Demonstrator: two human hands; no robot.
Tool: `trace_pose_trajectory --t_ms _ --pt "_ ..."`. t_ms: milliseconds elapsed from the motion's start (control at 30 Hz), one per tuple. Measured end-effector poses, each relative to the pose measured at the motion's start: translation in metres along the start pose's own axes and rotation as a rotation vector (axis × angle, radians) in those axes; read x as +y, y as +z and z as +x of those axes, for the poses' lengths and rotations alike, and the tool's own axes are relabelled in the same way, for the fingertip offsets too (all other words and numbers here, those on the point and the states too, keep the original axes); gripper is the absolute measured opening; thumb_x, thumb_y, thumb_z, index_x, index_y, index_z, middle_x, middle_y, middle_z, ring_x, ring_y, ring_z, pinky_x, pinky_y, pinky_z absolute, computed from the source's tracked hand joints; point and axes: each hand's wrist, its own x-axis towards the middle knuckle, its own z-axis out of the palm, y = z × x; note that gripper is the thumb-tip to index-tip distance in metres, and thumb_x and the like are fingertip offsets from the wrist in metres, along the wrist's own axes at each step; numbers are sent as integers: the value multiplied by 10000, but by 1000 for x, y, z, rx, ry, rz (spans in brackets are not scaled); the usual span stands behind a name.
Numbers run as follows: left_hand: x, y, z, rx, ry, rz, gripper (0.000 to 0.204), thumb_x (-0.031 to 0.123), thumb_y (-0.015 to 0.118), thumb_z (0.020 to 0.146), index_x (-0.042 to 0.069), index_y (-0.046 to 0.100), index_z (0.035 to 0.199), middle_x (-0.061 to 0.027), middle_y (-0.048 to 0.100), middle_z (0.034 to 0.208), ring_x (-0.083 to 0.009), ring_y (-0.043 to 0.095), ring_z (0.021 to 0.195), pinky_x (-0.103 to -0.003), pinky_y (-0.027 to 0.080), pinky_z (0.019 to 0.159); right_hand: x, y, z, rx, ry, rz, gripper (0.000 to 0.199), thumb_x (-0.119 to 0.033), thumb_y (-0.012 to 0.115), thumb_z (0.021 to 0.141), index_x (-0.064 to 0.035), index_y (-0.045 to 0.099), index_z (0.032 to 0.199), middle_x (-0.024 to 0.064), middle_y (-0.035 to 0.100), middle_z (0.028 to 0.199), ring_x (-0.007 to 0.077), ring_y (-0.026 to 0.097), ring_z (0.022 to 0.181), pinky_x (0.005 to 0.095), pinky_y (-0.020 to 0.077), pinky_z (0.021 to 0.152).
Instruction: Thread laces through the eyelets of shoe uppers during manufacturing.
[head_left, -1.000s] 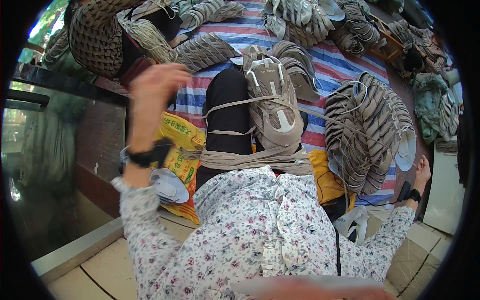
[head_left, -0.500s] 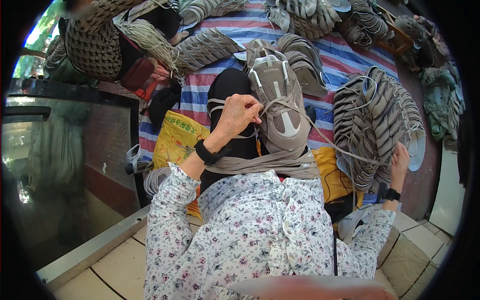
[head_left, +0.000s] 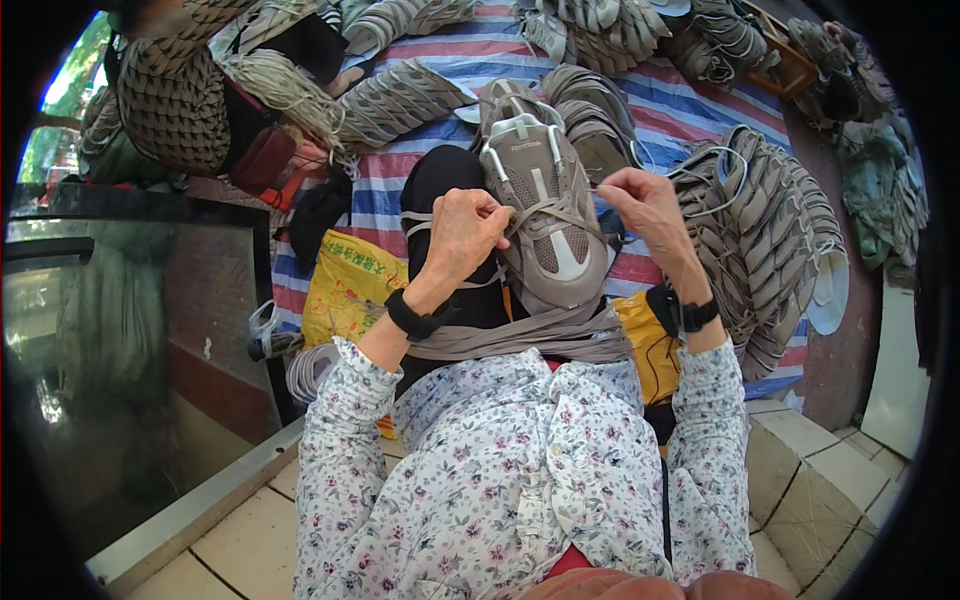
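Note:
A taupe sneaker upper (head_left: 563,245) with pale trim and mesh panels lies over my lap, its toe towards me. Flat taupe shoelace (head_left: 545,209) crosses its front eyelets. At the left edge of the lacing, my left hand (head_left: 463,232) is closed in a pinch on the lace. My right hand (head_left: 652,215) hovers just right of the upper, thumb and forefinger pinched together on what looks like a lace end; the fingers partly hide it. A bundle of loose laces (head_left: 520,340) lies across my lap below the toe.
Stacked taupe uppers (head_left: 755,240) stand at my right on a striped tarp (head_left: 375,195). A yellow sack (head_left: 345,285) lies at my left, beside a glass-fronted cabinet (head_left: 130,350). Another person's hand (head_left: 308,155) shows at upper left, near hanging laces (head_left: 290,95).
My right hand has come in from far right, where it held a long lace stretched out, to beside the upper. My left hand stays pinched at the lacing.

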Motion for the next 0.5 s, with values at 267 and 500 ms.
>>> trace_pose_trajectory --t_ms 267,500 --pt "2 11 1 215 358 502 176 117 699 783 -12 632 685 -206 631 671 -399 638 682 -464 512 619 -8 11 20 -133 31 -26 117 -105 686 876 5 695 838 -60 574 724 28 455 654 198 365 573" --pt "4 9 4 184 347 470 180 118 705 778 -16 629 685 -208 632 670 -386 645 667 -452 517 613 3 15 28 -95 -93 -129 114 -93 669 862 16 693 837 -26 585 682 41 473 640 225 385 557"
